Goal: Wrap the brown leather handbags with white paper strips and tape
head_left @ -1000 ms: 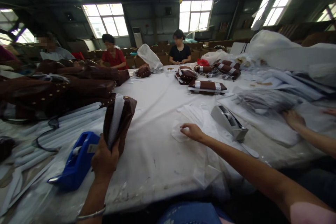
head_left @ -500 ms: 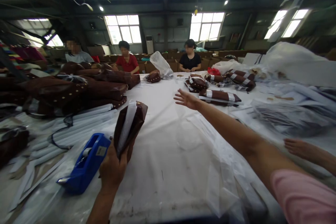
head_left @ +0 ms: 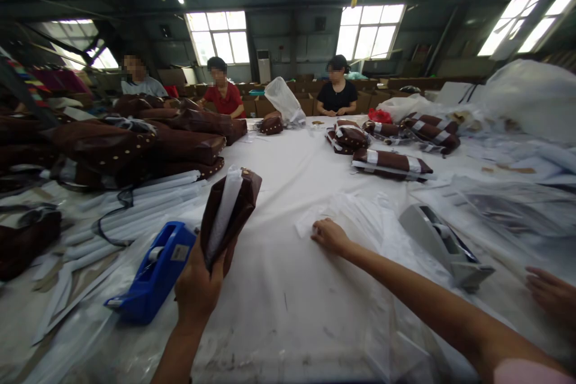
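Observation:
My left hand (head_left: 200, 279) grips a folded brown leather bag (head_left: 240, 207) upright, a roll of white wrap (head_left: 226, 207) showing along its open side. My right hand (head_left: 330, 237) is low over the table, its fingers curled at the near-left edge of a stack of clear plastic bags (head_left: 362, 216). The fingertips appear closed on the top plastic bag's edge. Close by my left wrist stands a blue tape dispenser (head_left: 155, 276). Beyond my right forearm is a grey tape dispenser (head_left: 443, 243).
Brown bags (head_left: 180, 144) are piled at the left, above white wrapped handles (head_left: 148, 198). Taped brown bundles (head_left: 391, 165) lie at the back right. Several people sit across the white table (head_left: 279, 162). Another person's hand (head_left: 549, 291) rests at the right edge.
My right hand left the plastic, reached forward with spread fingers, then came back down to the plastic bags. My left hand keeps holding the brown bag. The view has turned left.

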### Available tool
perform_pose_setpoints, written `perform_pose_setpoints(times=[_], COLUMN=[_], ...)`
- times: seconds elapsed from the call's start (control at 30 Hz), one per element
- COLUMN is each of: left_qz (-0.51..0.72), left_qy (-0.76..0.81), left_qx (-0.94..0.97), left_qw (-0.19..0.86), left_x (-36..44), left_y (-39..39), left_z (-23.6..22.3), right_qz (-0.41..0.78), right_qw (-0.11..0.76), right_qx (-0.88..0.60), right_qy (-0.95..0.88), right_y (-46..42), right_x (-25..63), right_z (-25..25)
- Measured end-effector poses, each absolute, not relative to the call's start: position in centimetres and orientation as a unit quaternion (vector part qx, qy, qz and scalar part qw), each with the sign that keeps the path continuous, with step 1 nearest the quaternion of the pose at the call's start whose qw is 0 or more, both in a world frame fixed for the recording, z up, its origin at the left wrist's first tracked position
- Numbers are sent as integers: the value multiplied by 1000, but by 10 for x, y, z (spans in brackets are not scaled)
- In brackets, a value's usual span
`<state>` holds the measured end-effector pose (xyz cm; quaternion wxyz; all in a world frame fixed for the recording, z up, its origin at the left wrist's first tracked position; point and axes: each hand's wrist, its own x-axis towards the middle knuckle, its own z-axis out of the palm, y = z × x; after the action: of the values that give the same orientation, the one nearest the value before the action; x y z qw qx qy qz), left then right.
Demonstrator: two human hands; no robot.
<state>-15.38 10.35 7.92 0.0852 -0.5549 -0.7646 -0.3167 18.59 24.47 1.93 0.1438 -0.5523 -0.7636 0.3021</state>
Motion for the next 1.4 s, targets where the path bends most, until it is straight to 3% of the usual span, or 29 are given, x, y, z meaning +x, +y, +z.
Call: perform_pose_setpoints(times=[0.13,0.4,0.6,0.67,0.73,0.93,1.03,1.23,1.33,1.4], left_qz=[-318,-346,-365,-367,-367,-362,-353,-331,-331,-331], left_qy=[-763,-754,-754,-759,-762,-758,-761,-769,-760,-757], left_qx=[-555,-552,-540,-533,-529,-538,-540,-543,-554,-558], left_qw=[91,81,79,76,72,67,72,66,74,80], left_x=[-153,-156,-163,-165,-168,-168,-163,-158,-158,-158], left_y=[104,103,102,102,103,102,101,99,100,101], left_z=[79,78,67,65,63,66,74,82,82,80], right_qz=[344,495,461,459,492,624,660,728,739,754], right_qw=[128,225,498,618,684,517,470,437,415,353], right_qx=[-549,-476,-363,-303,-270,-455,-488,-514,-514,-520], right_qy=[-751,-691,-638,-561,-466,-369,-325,-125,-133,-191], right_y=[279,375,415,403,373,245,193,119,98,89], right_x=[176,136,94,94,103,147,160,163,165,173], right_z=[49,159,244,246,226,103,65,39,38,41])
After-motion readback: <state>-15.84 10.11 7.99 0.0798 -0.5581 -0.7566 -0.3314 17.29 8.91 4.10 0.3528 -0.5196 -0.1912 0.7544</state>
